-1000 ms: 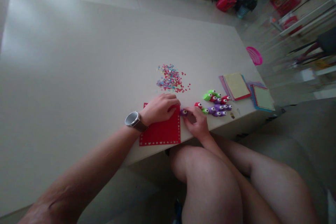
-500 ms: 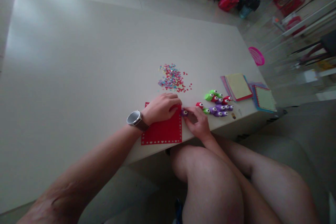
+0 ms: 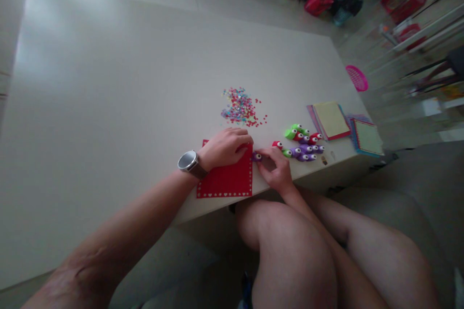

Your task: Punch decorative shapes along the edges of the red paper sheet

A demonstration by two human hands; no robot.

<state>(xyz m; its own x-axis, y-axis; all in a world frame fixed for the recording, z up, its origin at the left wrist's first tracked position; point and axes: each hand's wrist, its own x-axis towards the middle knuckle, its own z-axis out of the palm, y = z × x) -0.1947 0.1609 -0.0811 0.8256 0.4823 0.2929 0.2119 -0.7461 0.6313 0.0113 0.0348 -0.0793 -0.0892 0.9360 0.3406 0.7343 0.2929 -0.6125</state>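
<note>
A square red sheet of card (image 3: 224, 181) lies at the table's near edge, with small pale hearts and dots along its border. My left hand (image 3: 226, 147), wearing a watch (image 3: 188, 160) at the wrist, rests over the card's upper part. Its fingers are curled at the card's far right corner. At the right side of the card, my right hand (image 3: 276, 169) grips a small purple craft punch (image 3: 256, 156) with a white, eye-like knob. The punch touches the card's edge; how far the card sits in it is hidden.
Beyond the card lies a pile of tiny coloured confetti (image 3: 241, 107). Several red, green and purple punches (image 3: 304, 147) cluster right of my right hand. Farther right are stacks of coloured paper (image 3: 331, 119) and bordered sheets (image 3: 368, 136). A pink basket (image 3: 357, 78) stands past the table's edge.
The whole view has shifted slightly. Both hands, the card and the purple punch keep nearly the same positions relative to each other.
</note>
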